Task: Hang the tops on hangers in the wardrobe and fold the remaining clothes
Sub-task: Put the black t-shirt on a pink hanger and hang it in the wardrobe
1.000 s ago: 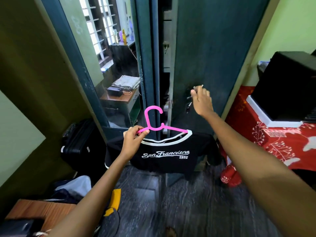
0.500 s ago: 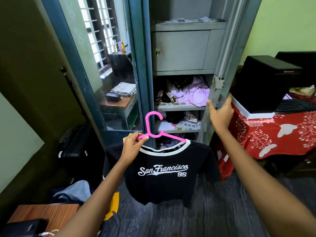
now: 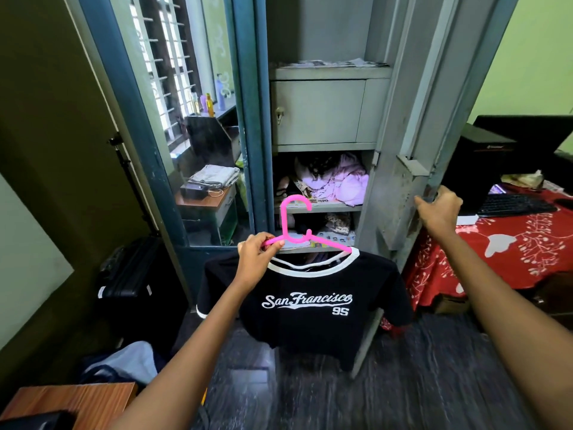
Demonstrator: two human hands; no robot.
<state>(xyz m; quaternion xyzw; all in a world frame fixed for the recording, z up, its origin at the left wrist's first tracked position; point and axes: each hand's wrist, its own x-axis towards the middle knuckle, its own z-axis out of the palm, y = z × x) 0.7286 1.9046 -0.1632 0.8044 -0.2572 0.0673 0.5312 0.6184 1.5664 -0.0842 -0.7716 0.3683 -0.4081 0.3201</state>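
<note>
A black T-shirt (image 3: 310, 308) is hung on a pink hanger (image 3: 294, 231), which is gripped at its left arm by the left hand (image 3: 255, 259), fingers curled round the plastic. The shirt is held in front of the open wardrobe (image 3: 322, 113), below its lower shelves, with the hook upright. The right hand (image 3: 440, 209) is closed on the edge of the wardrobe door (image 3: 412, 181), which is swung out to the right. Crumpled pink clothes (image 3: 338, 181) are seen on the middle shelf. A red-clothed counter (image 3: 511, 243) stands just beside the door, a black suitcase (image 3: 130, 274) at the left; dark floor (image 3: 418, 383) lies open below the shirt.
</note>
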